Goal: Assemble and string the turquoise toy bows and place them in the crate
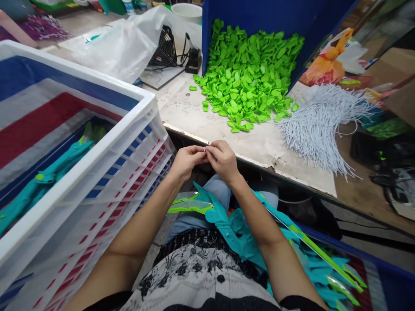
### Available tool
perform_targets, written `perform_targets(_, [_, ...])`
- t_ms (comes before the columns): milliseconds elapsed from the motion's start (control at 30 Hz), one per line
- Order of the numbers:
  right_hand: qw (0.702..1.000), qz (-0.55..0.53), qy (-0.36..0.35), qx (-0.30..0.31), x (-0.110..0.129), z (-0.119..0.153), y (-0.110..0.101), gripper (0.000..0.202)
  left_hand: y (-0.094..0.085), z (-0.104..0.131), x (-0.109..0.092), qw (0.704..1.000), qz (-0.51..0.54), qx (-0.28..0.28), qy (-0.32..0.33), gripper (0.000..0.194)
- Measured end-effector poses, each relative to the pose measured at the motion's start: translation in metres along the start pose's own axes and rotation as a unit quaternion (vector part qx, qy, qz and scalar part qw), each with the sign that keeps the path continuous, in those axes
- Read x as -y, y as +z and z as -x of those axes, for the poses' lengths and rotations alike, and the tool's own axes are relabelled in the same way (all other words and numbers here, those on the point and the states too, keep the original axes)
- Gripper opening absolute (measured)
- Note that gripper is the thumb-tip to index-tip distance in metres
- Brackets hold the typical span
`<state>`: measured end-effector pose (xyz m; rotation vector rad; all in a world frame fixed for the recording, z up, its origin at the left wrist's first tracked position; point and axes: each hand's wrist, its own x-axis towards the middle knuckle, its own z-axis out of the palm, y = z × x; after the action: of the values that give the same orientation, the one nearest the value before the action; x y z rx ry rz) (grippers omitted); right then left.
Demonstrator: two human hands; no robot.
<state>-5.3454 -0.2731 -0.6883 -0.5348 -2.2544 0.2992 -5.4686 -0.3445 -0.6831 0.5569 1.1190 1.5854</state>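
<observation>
Teal toy parts (233, 224) on lap — my left hand (186, 160) and right hand (223, 160) pinch one small white piece (205, 150) together; green pile (249, 73) at 1 o'clock.

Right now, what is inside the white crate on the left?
The white crate holds teal plastic pieces lying on a striped liner. Its near wall hides the rest of the bottom.
</observation>
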Motion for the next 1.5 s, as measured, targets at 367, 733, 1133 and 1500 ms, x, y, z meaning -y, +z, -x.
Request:
perform_targets(367, [0.988,-0.124,0.066,-0.058,-0.006,0.012,0.003,0.016,-0.001,-0.004,0.004,0.975,-0.218,-0.014,0.046,0.026])
perform_targets(733, [0.998,0.023,0.054,-0.023,-0.006,0.018,0.013,0.018,-0.01,0.003,0.005,0.931,-0.35,0.019,0.105,0.027])
perform_targets(1133, [0.928,0.193,0.244,0.204,-0.014,0.158,-0.119,0.055,0.007,-0.007,-0.001,0.985,-0.103,0.017,0.137,0.036])
perform_targets(1500, [0.92,0.117,0.242,0.285,-0.027,0.141,-0.191,0.04,0.087,0.055,0.063,0.63,-0.582,0.318,0.404,0.05])
